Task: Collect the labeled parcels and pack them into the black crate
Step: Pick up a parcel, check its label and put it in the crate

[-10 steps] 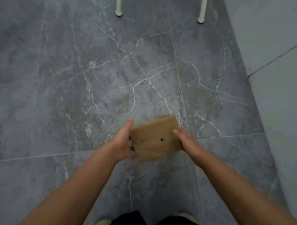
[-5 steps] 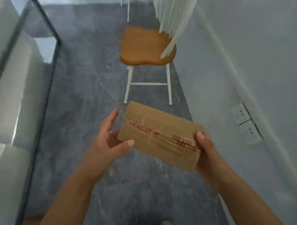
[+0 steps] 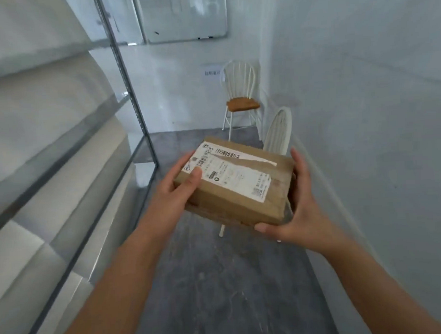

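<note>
I hold a brown cardboard parcel (image 3: 243, 201) in front of me at mid-frame, above the grey floor. Its top face carries a white shipping label (image 3: 230, 174) with barcodes. My left hand (image 3: 176, 191) grips the parcel's left end, thumb resting on the label's corner. My right hand (image 3: 295, 209) cups the right end from beneath, fingers up along the side. No black crate is in view.
A metal shelf rack (image 3: 124, 77) with pale rolls or bundles (image 3: 36, 139) lines the left side. Two white chairs stand ahead: one far (image 3: 242, 102) with a wooden seat, one nearer (image 3: 277, 131) partly behind the parcel. A white wall (image 3: 363, 110) runs along the right; grey marble floor (image 3: 219, 280) stretches between.
The view has lifted from the floor to the corridor ahead. The parcel has been turned over between both hands, so its labelled face now points up.
</note>
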Demonstrator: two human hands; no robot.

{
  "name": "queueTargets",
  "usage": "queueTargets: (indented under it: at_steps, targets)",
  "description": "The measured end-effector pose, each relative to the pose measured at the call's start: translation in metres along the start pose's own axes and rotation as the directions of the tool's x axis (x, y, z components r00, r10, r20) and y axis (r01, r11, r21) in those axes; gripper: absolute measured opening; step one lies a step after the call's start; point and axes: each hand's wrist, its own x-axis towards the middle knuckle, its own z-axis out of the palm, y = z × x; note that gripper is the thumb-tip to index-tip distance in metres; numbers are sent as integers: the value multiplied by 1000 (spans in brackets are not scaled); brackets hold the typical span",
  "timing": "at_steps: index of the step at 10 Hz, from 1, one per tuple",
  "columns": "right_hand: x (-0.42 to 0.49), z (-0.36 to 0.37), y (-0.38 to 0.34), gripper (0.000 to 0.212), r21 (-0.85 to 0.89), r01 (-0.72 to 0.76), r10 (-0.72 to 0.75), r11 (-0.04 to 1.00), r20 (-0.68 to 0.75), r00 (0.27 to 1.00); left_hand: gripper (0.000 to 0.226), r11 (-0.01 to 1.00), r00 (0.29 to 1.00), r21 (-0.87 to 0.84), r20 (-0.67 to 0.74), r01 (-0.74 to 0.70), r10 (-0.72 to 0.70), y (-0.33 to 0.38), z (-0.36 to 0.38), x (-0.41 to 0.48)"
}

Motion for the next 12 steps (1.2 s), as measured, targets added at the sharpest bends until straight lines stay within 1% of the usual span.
queueTargets:
  at_steps: [1, 2, 3, 4, 5, 6, 7, 8, 9, 10, 11, 12]
  targets:
    - [4, 6, -14, 131, -107, 140, -141, 984, -3, 990, 53, 998, 996, -43, -87, -38, 34, 22, -1, -15]
    - [1, 20, -21, 128, -141, 252, -257, 957, -18, 966, 50, 993, 973, -50, -212, -102, 89, 36, -2, -36]
    - [-8, 36, -24, 125, 9, 270, -269, 963, 104, 958, 48, 985, 929, -49, -344, -164, 137, 45, -11, -64]
    - [-13, 46, -36, 97, 274, 137, -188, 952, 172, 967, 44, 978, 887, -22, -424, -209, 181, 53, -25, -95]
    - [-11, 54, -46, 64, 399, -85, -46, 913, 309, 950, 38, 968, 876, 60, -416, -242, 245, 67, -40, -128]
    - [-16, 67, -54, 61, 384, -244, -15, 890, 560, 829, 41, 942, 876, 209, -357, -262, 323, 84, -51, -162]
    - [-26, 91, -62, 71, 400, -269, -46, 876, 624, 780, 36, 911, 837, 300, -385, -284, 388, 95, -58, -194]
    - [-37, 127, -74, 79, 478, -277, -100, 834, 624, 775, 36, 907, 772, 324, -489, -270, 405, 102, -63, -223]
    - [-58, 167, -97, 79, 538, -292, -141, 791, 625, 768, 62, 922, 753, 313, -544, -229, 371, 106, -68, -262]
    - [-87, 201, -128, 84, 611, -305, -188, 730, 609, 771, 79, 934, 732, 324, -599, -150, 326, 107, -77, -312]
    - [-126, 232, -167, 90, 643, -309, -242, 700, 621, 745, 79, 951, 753, 286, -598, -120, 275, 108, -75, -377]
    - [-177, 267, -205, 92, 647, -314, -306, 695, 661, 685, 77, 940, 703, 313, -638, -138, 315, 115, -67, -446]
